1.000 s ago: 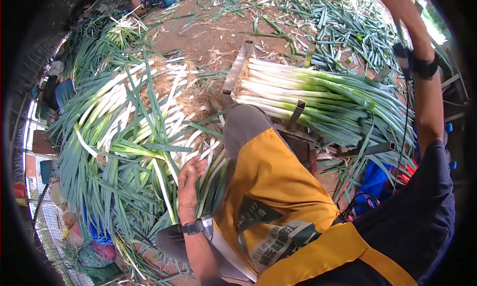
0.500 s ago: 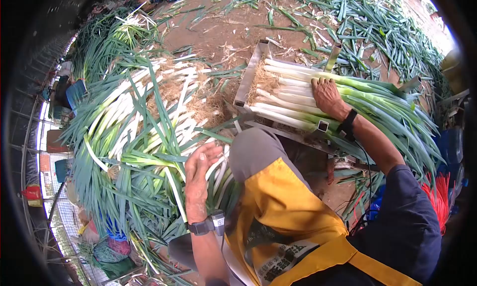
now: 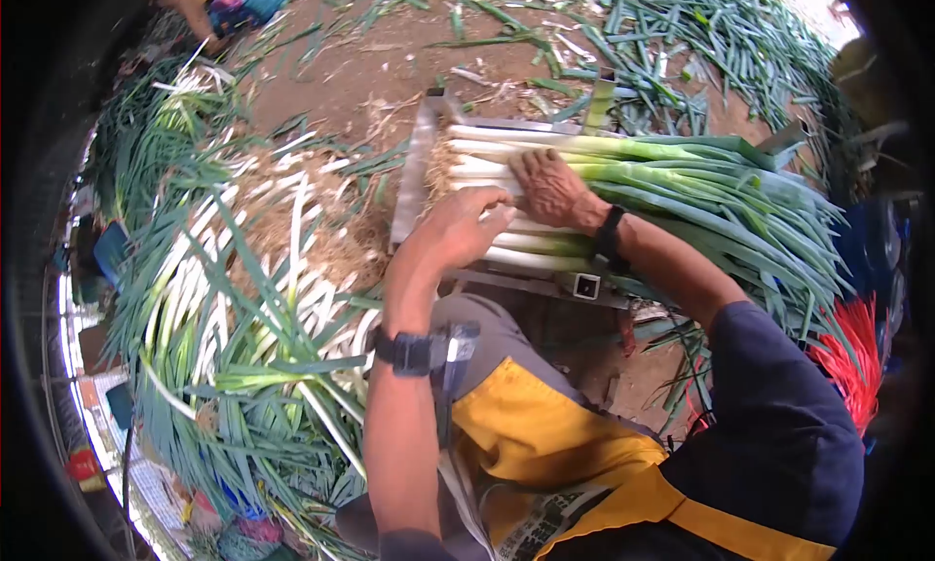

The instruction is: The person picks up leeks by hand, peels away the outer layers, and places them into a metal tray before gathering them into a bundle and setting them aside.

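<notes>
Long white-stemmed leeks (image 3: 672,176) lie side by side in a metal frame (image 3: 414,171), roots toward its left end plate and green leaves hanging out to the right. My right hand (image 3: 555,186) presses on the white stems from above, its fingers together and bent over them. Close by on the left, my left hand (image 3: 458,228) reaches over the root-end part of the stems. Its fingers curl in toward the thumb at the stems, partly hiding what lies between them. A loose heap of leeks (image 3: 205,259), with tangled brown roots, lies left of my knee.
Cut green leaves (image 3: 721,45) cover the ground at the back right. Red plastic strips (image 3: 857,366) hang at the right. Another person's arm (image 3: 195,11) shows at the top left. Square metal posts (image 3: 586,286) stick up along the frame.
My left hand has moved from beside my knee, up and right, onto the white stems. My right hand stays on the bundle. The view has shifted, so the scene sits further left.
</notes>
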Available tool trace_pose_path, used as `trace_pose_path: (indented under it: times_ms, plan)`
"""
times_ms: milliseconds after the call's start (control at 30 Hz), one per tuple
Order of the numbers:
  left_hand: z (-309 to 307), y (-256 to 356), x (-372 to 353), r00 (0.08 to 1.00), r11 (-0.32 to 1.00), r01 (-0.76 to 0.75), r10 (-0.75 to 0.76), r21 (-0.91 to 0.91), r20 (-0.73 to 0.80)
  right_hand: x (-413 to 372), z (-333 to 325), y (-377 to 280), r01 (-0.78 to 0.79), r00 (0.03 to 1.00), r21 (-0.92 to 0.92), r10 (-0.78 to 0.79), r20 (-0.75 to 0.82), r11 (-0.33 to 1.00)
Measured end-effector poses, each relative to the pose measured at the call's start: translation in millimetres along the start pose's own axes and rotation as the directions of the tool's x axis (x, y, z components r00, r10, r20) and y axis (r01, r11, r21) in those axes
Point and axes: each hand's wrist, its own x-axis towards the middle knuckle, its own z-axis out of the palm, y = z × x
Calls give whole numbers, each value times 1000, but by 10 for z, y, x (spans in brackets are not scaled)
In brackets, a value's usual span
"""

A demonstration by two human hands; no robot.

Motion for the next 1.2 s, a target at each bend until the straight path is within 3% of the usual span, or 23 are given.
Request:
trace_pose_path:
  times_ms: [67, 100, 133, 200, 300, 400, 467, 533, 633, 700, 867, 1033, 1200]
  plan:
    - [264, -188, 493, 999, 990, -36, 40, 140, -28, 31, -94, 48, 78, 996, 174, -85, 29, 982]
    - [369, -228, 739, 996, 984, 74, -81, 160, 40, 24, -40, 73, 113, 991, 182, -97, -98, 977]
    - [512, -355, 919, 995, 980, 94, -96, 176, 6, 32, -70, 71, 70, 998, 224, -70, -9, 972]
    - [732, -512, 1179, 989, 971, 140, -129, 194, -69, 38, -76, 83, 128, 992, 203, -127, -18, 971]
    - [796, -687, 1201, 945, 933, 327, -325, 149, -37, 12, -267, 192, 145, 989, 334, -131, -65, 931]
    - [886, -821, 1170, 934, 916, 356, -356, 186, -34, -128, -849, 635, 25, 975, 423, -117, 192, 906]
    - [943, -837, 1166, 944, 910, 324, -329, 258, -25, -387, -1460, 821, 51, 984, 220, -86, 153, 974]
    - [922, -677, 1113, 931, 896, 357, -364, 266, -23, -676, -1747, 955, 45, 984, 212, -80, 160, 976]
    - [850, -446, 1112, 912, 861, 394, -408, 321, -25, -1166, -1548, 988, 13, 973, 132, -43, 229, 991]
    - [883, -367, 1086, 906, 839, 397, -424, 371, -10, -1335, -1260, 1074, 102, 972, 139, -128, 195, 985]
    - [961, -436, 1122, 920, 845, 377, -389, 380, -48, -1046, -1113, 1519, 186, 921, 180, -235, 311, 966]
    - [1140, -493, 1136, 947, 839, 322, -281, 439, -158, -1277, -1081, 1344, 110, 971, 165, -142, 195, 980]
    - [1103, -514, 1094, 960, 844, 279, -246, 458, -131, -1342, -1231, 1084, 106, 952, 85, -125, 278, 991]
